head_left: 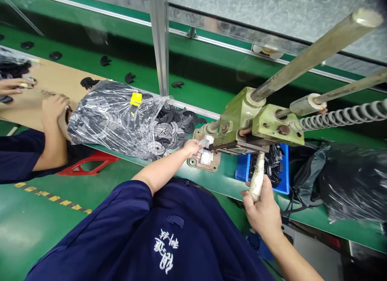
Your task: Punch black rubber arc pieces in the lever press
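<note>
On the far left, one hand of a co-worker (15, 86) and the other hand of this co-worker (54, 107) are at a sheet of brown cardboard (51, 81), with small black pieces near them. Next to the cardboard lies a clear plastic bag (115, 119) full of dark rings, and it carries a yellow label (136, 98). Loose dark rings (169, 130) lie in a heap at its open end, on the green conveyor belt (211, 184). The person's left hand (192, 147) reaches to a worn metal base plate (203, 162) under the olive-green hand press (238, 119). Its fingers (196, 144) are narrow and pinch a small pale flat piece (204, 143), which is just above the plate, close to the press head. The right hand (263, 210) is closed around the white-wrapped lever handle (257, 178) of the press. Further right stand a blue tray (284, 172) with black parts and a black plastic bag (350, 180).
</note>
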Motion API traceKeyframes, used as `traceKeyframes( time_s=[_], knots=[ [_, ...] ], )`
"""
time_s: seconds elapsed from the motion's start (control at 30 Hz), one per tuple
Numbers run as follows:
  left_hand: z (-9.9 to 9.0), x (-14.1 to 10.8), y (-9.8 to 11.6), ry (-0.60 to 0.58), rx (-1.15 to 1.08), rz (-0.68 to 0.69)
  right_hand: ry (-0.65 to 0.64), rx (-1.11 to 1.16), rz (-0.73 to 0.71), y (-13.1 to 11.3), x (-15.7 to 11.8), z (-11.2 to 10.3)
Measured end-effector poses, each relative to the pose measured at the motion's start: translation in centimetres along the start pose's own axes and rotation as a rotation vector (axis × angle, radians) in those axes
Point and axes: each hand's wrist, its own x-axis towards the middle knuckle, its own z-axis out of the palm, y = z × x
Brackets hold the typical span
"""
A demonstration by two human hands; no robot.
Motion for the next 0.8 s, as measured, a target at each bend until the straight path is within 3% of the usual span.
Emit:
traceKeyframes(
  time_s=[0.37, 0.7, 0.8],
  knots=[
    [1.2, 0.2, -0.6, 0.015, 0.197, -0.056, -0.007, 0.011, 0.034, -0.2, 0.0, 0.0],
    [0.5, -1.0, 1.8, 0.002, 0.679, 0.010, -0.006, 0.007, 0.042, -0.2, -0.1, 0.0],
    [0.7, -1.6, 2.1, 0.019, 0.727, 0.007, -0.015, 0.017, 0.055, -0.2, -0.1, 0.0]
  ],
)
